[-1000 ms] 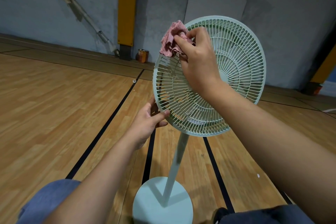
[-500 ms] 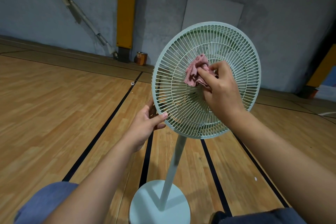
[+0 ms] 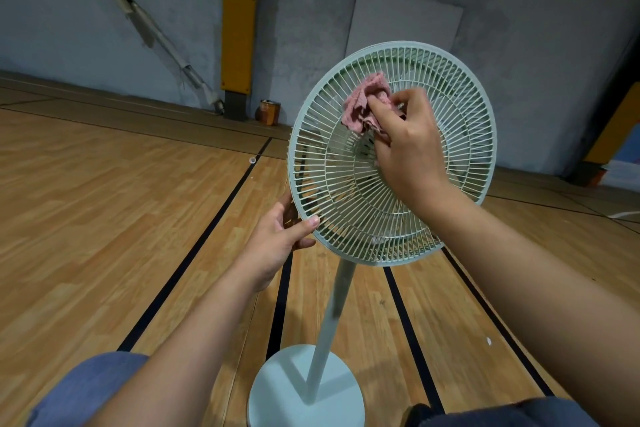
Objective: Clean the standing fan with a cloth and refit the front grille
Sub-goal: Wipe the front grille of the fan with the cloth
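A pale green standing fan stands in front of me on a white pole and a round base. Its front grille is in place and faces me. My right hand grips a crumpled pink cloth and presses it against the upper middle of the grille. My left hand holds the grille's lower left rim, thumb on the front and fingers behind. The blades show only dimly through the bars.
Wooden floor with black lines runs all around. A rusty can stands by a yellow-padded pillar at the grey back wall. A pale board leans behind the fan. My knees in blue trousers fill the bottom edge.
My right hand with the cloth went from the grille's top left rim down toward the middle, then back up a little. My left hand kept its hold on the rim.
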`<state>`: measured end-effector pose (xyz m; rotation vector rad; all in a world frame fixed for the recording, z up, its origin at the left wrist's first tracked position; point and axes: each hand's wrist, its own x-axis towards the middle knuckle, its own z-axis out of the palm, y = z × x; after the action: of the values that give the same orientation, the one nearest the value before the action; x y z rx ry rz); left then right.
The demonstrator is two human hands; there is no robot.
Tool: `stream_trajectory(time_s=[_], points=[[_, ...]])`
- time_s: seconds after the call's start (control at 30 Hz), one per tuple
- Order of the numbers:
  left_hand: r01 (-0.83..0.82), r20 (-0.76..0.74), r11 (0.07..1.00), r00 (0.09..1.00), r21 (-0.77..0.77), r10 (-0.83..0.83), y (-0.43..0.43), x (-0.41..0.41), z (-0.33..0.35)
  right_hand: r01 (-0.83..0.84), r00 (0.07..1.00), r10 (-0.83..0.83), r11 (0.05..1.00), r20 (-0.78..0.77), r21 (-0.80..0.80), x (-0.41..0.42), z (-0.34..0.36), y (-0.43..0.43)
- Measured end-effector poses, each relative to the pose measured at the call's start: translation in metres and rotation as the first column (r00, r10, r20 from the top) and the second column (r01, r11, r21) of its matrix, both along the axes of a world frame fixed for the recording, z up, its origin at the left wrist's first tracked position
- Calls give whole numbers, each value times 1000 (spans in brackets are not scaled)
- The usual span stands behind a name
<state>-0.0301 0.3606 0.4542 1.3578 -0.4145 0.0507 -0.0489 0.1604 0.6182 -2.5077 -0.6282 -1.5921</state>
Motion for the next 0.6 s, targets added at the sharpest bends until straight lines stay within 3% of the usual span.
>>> stream_trajectory(time_s=[0.3,0.6], points=[[9,4,1000,1000,-18,-9,0,-3,1,2,999,-1,1000,46,-19,18,47,26],[7,0,1000,1000,-13,-7,0,-4,2,35,999,-36,998,-15,-48,4,20,5]])
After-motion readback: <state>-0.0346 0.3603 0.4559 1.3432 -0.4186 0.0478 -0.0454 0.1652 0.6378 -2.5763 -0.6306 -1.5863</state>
